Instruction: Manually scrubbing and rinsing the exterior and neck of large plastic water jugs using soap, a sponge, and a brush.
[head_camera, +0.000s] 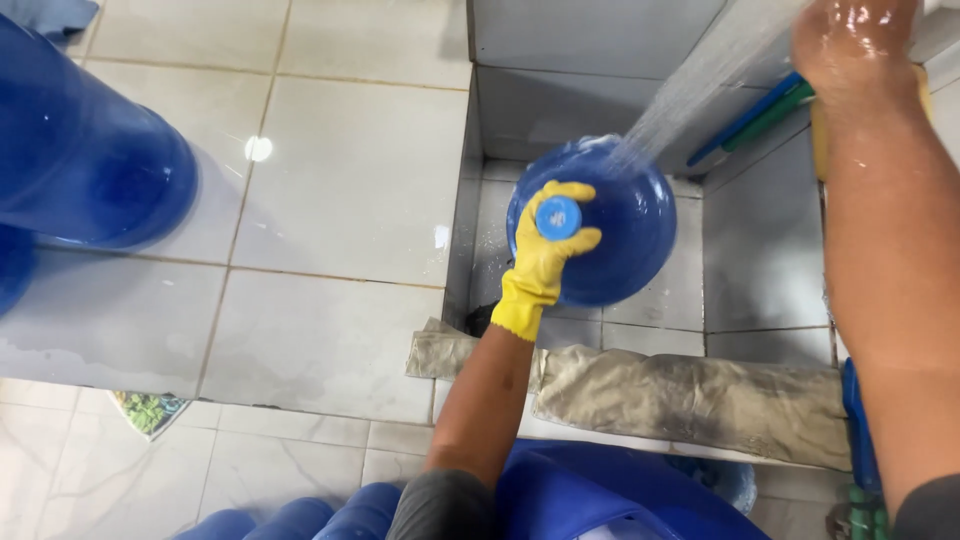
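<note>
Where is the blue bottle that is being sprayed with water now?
The blue bottle stands in the sunken tiled basin right of centre, held at its capped neck by the yellow-gloved left hand, just beyond the wet cloth on the basin's edge.

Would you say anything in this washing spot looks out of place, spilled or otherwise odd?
Only one thing: the left hand wears a yellow glove on the blue bottle, while the right hand is bare and wet. A crumpled cloth lies over the tiled ledge.
</note>
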